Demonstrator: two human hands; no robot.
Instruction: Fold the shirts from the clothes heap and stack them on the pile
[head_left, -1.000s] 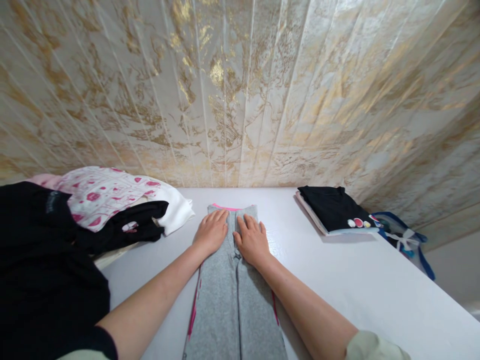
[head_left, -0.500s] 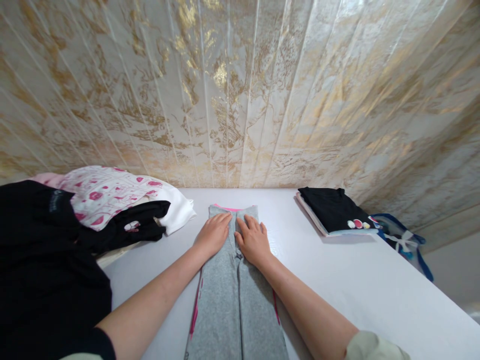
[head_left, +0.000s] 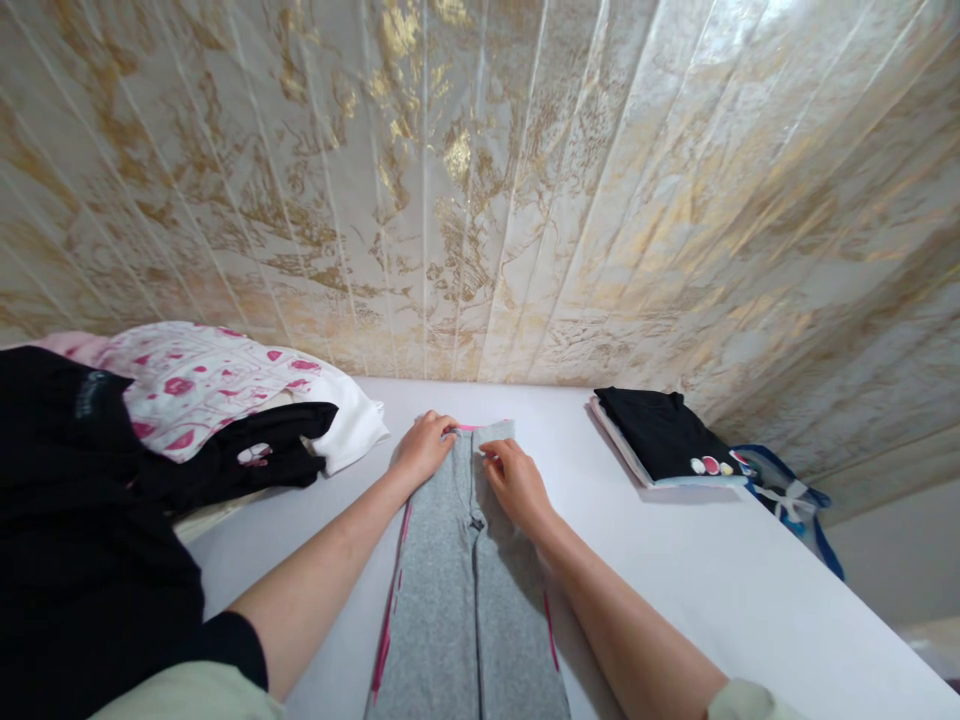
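Note:
Grey trousers (head_left: 435, 600) with pink trim lie flat on the white table, the waist at the far end and the legs running toward me. My left hand (head_left: 426, 448) is at the waist's left corner, its fingers bent over the edge and closed on the fabric. Over the right side of the waist, my right hand (head_left: 519, 485) has loosely curled fingers that are a little apart. Its fingertips are close to the cloth; whether they touch it is hard to see.
Left of the trousers is a heap of clothes: black garments (head_left: 82, 520), a white piece with pink print (head_left: 202, 385) and a white one (head_left: 349, 420). At the back right sits a folded stack topped with black cloth (head_left: 652, 430). A blue-edged clear bag (head_left: 799, 500) hangs by the table edge.
Both hands lay flat on the waist before. My left hand has shifted to the left corner and gripped the edge; my right hand has lifted and curled its fingers. The view has shifted slightly.

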